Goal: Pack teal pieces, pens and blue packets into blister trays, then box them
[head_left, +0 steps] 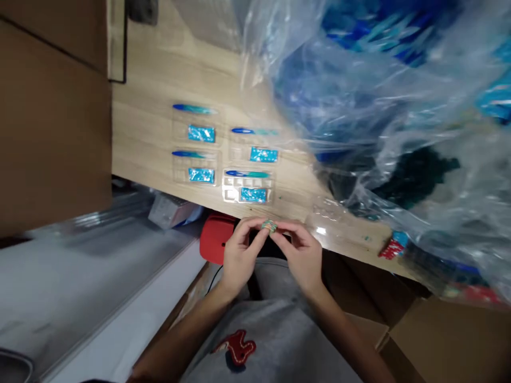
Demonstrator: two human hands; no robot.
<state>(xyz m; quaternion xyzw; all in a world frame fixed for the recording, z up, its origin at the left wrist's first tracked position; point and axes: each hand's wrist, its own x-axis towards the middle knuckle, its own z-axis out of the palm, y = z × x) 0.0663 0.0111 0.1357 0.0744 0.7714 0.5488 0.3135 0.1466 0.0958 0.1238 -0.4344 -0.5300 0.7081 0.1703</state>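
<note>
Between the fingertips of my left hand [239, 258] and my right hand [301, 254] I pinch a small green-and-orange striped item [269, 227], just off the near edge of the light wood table [159, 143]. Both hands hold it together, and its exact form is too small to tell. Beyond my fingers lie several clear plastic blister trays [247, 186]. Each holds a slim blue-and-teal stick [246, 173] and a shiny turquoise packet [253, 194]. An empty-looking clear tray [325, 210] sits just past my right hand.
A large clear plastic bag [383, 106] holding blue and dark green material covers the table's right side. A brown cardboard box [51, 117] stands at left, a red computer mouse [216, 239] lies beyond my left hand, and open cardboard flaps [439, 340] sit at lower right.
</note>
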